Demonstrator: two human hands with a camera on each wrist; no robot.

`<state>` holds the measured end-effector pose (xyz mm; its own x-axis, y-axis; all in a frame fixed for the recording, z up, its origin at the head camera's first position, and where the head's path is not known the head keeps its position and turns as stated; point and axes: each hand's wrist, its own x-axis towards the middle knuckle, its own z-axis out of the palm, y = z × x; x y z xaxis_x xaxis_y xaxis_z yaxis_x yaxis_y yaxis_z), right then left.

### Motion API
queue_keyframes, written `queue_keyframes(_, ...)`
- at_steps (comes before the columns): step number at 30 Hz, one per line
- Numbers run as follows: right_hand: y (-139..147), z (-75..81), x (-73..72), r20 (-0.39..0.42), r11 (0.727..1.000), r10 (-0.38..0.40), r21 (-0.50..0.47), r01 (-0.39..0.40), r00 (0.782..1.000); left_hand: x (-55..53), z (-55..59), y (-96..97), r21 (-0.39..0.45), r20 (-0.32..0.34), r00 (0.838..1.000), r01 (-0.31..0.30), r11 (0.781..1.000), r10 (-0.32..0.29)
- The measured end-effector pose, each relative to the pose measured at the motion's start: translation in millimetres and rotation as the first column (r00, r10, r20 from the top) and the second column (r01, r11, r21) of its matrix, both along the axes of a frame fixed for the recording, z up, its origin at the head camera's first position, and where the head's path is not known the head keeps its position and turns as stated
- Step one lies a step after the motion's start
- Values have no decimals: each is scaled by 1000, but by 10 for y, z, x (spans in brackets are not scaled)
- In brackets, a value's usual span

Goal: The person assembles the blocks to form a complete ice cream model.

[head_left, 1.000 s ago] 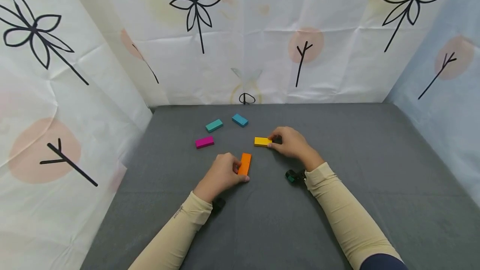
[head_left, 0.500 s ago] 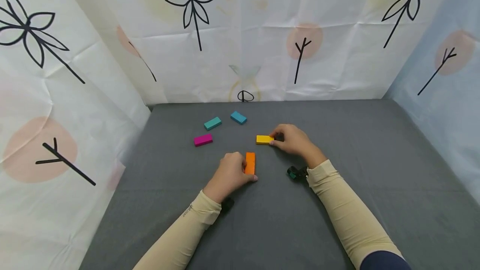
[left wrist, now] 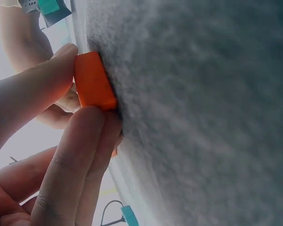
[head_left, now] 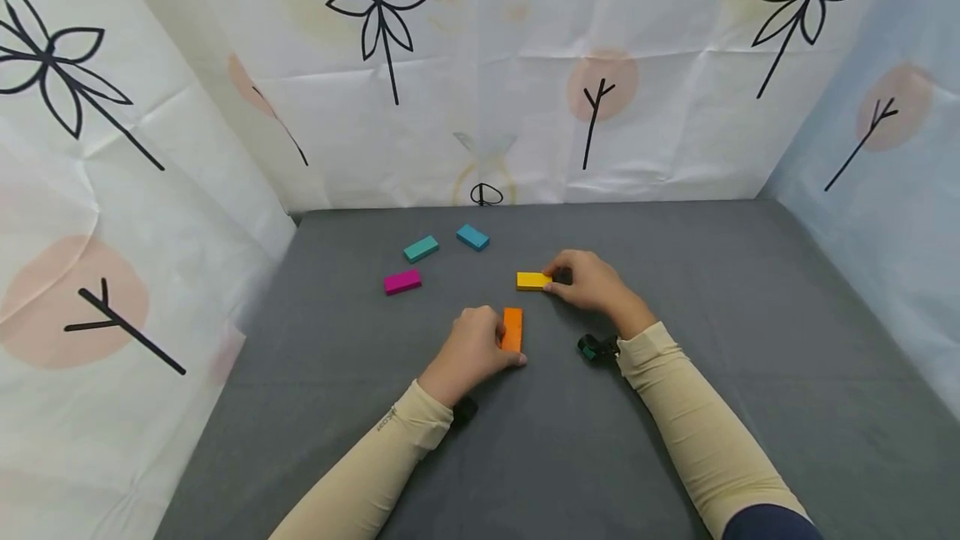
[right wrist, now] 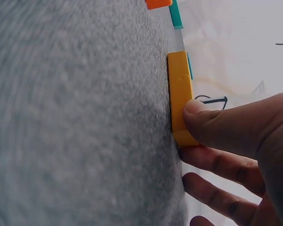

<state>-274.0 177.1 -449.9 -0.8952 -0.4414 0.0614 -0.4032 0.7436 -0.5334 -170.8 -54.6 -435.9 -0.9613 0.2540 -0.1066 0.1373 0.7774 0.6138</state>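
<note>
Orange block (head_left: 513,326), yellow block (head_left: 531,281) — smooth, rect. — pinched in L & R hands (head_left: 472,347) (head_left: 590,282), resp.

grey cloth-covered table (head_left: 750,290) | orange block (head_left: 513,323) | yellow block (head_left: 531,281) | magenta block (head_left: 402,282) | teal block (head_left: 422,249) | blue block (head_left: 473,237)

In a ring on the table (head_left: 555,448): far block (head_left: 472,237) at twelve o'clock; right block (head_left: 530,281) at three, in the right hand (head_left: 588,282); near block (head_left: 513,328) toward five, in the left hand (head_left: 471,347); leftmost block (head_left: 402,282) at nine; back-left block (head_left: 422,249) at ten.
</note>
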Motion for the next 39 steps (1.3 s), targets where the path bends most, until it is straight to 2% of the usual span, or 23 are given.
queue_keyframes(7,9,-37,4,-1,1000,-15,1,15,1000,12,-21,78,6,-31,999,9,1000,-9)
queue_keyframes(16,16,-67,3,17,999,29,-31,-28,999,68,-34,127,21,-31,999,32,999,-31)
queue_keyframes(27,59,-48,15,-30,996,69,-62,-71,997,8,14,132,-32,-43,998,52,998,-54)
queue_keyframes(39,56,-55,-42,-54,995,84,-50,-87,995,-13,59,45,23,-73,995,77,997,-75)
